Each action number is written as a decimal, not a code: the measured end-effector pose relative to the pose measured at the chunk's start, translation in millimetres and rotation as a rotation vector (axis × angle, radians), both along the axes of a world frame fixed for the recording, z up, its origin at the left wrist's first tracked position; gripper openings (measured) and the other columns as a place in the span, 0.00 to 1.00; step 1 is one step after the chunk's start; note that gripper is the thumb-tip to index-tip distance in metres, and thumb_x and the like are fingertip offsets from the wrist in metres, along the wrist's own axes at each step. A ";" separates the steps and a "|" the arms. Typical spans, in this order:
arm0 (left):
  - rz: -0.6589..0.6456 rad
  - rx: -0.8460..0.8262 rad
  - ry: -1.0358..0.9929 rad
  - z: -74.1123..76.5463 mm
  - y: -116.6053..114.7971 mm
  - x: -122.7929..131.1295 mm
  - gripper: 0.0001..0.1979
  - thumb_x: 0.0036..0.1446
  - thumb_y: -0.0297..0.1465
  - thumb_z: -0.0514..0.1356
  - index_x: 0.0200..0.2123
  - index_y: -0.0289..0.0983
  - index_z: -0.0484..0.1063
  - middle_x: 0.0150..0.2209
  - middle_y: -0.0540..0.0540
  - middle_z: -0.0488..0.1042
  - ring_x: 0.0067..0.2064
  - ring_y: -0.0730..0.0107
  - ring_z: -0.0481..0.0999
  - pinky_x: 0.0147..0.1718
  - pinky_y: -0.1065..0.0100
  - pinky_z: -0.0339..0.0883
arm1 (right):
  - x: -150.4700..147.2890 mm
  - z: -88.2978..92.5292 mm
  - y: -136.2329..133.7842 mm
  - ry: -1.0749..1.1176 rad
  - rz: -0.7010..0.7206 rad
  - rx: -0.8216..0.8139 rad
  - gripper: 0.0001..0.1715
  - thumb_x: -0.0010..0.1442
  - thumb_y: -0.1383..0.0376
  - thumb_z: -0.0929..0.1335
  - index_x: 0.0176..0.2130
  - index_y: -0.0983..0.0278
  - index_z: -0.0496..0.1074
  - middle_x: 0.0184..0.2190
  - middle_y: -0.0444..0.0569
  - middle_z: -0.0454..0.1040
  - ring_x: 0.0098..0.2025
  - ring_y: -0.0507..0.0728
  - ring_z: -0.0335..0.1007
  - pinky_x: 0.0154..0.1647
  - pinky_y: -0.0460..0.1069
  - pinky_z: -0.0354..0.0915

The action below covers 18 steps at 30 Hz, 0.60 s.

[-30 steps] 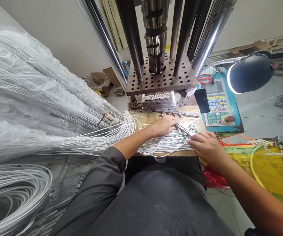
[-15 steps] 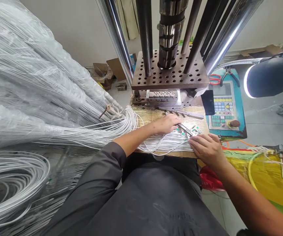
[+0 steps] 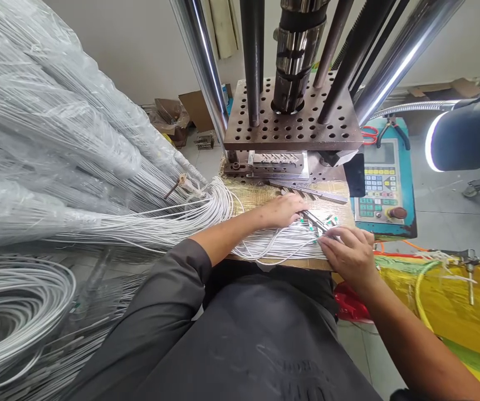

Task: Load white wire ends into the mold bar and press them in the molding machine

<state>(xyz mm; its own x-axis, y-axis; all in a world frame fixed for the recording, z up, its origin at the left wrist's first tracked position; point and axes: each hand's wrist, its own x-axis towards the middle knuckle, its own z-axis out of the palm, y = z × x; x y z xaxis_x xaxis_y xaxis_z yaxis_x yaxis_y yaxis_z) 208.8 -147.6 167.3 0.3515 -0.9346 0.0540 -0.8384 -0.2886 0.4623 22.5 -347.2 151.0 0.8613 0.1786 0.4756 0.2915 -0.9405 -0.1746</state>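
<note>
A slim metal bar fixture point(image 3: 316, 221) with small green-tipped pieces along it lies slanted over a spread of white cables point(image 3: 265, 242). My left hand point(image 3: 284, 210) is closed on the bar's upper left end, fingers bent over it. At the lower right end, my right hand point(image 3: 348, 248) pinches the same bar near a green-tipped cable end. Behind my left hand a second metal bar point(image 3: 319, 193) rests on the cardboard, with small parts along its edge. Both palms are hidden from view.
Ahead stands a press with a perforated plate point(image 3: 294, 133) over a metal die point(image 3: 279, 161). To the right are a teal control panel point(image 3: 384, 184), pliers point(image 3: 392, 133) and a lamp point(image 3: 465, 136). Plastic-wrapped cable bundles point(image 3: 56, 122) fill the left; a cable coil point(image 3: 23, 312) lies below.
The camera view has shifted slightly. My right-hand fingers have drawn up a little at the bar's end; my left hand keeps its place on it.
</note>
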 end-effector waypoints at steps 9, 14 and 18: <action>0.016 -0.019 0.018 -2.8 -1.0 7.8 0.18 0.65 0.28 0.60 0.57 0.38 0.74 0.55 0.41 0.74 0.59 0.60 0.69 0.62 0.59 0.61 | 19.4 1.6 -16.6 0.167 -0.022 0.174 0.23 0.64 0.54 0.70 0.55 0.61 0.75 0.48 0.57 0.78 0.50 0.66 0.76 0.53 0.60 0.72; 0.049 0.022 0.018 3.0 3.7 9.6 0.19 0.64 0.33 0.61 0.58 0.36 0.73 0.56 0.40 0.72 0.60 0.58 0.67 0.62 0.58 0.61 | 21.8 6.8 -15.6 0.188 -0.053 0.149 0.19 0.64 0.54 0.70 0.50 0.59 0.78 0.45 0.54 0.80 0.46 0.65 0.78 0.49 0.58 0.74; 0.058 -0.014 0.037 -1.7 5.3 12.6 0.17 0.64 0.33 0.61 0.55 0.37 0.75 0.55 0.40 0.74 0.59 0.58 0.68 0.60 0.57 0.63 | 19.8 10.7 -12.9 0.168 -0.074 0.160 0.18 0.62 0.54 0.71 0.50 0.58 0.79 0.45 0.53 0.81 0.46 0.64 0.79 0.47 0.57 0.74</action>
<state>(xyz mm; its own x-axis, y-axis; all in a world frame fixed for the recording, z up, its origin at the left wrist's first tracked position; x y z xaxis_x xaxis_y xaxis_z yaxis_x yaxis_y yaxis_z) 221.4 -142.3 165.6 0.4069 -0.9119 0.0530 -0.8027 -0.3293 0.4972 42.3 -360.2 161.7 0.9386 0.0462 0.3419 0.1774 -0.9146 -0.3634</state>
